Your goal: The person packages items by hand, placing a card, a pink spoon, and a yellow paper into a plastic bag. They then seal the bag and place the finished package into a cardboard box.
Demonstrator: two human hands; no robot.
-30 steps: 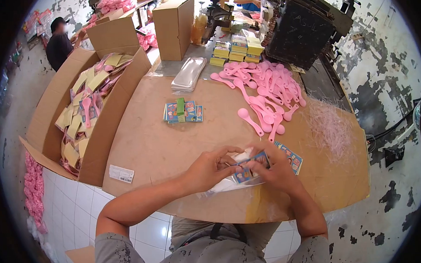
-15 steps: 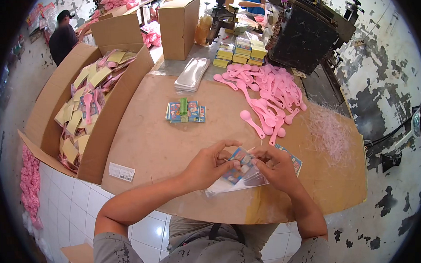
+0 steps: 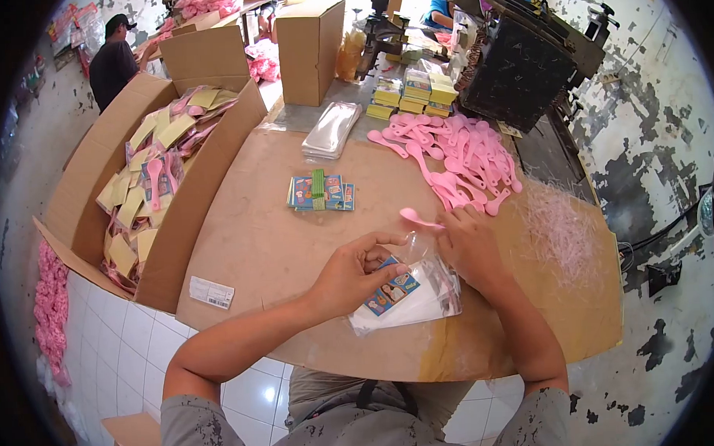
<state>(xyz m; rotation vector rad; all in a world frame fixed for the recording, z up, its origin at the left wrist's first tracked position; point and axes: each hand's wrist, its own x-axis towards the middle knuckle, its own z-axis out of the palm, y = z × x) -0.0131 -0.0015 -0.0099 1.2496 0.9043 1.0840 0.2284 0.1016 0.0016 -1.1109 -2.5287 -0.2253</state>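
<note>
My left hand (image 3: pixel 359 274) pinches a small blue printed card (image 3: pixel 392 294) inside a clear plastic bag, above a stack of clear bags (image 3: pixel 430 303) near the table's front edge. My right hand (image 3: pixel 469 241) has its fingers closed on the handle of a pink spoon (image 3: pixel 417 218), whose bowl points left. Just beyond that hand lies a heap of pink spoons (image 3: pixel 472 152). A bundle of blue cards with a green band (image 3: pixel 320 191) rests farther back on the table.
At left stands a large open carton (image 3: pixel 206 189) full of packed cards and spoons. Clear bags (image 3: pixel 332 129), yellow-edged card stacks (image 3: pixel 415 87) and a black machine (image 3: pixel 517 68) are at the back. Pink shreds (image 3: pixel 566 231) lie right. A person (image 3: pixel 111 62) stands behind the carton.
My right hand has left the card and moved up and right, taking hold of a pink spoon. The card in my left hand is now more visible and has shifted slightly left.
</note>
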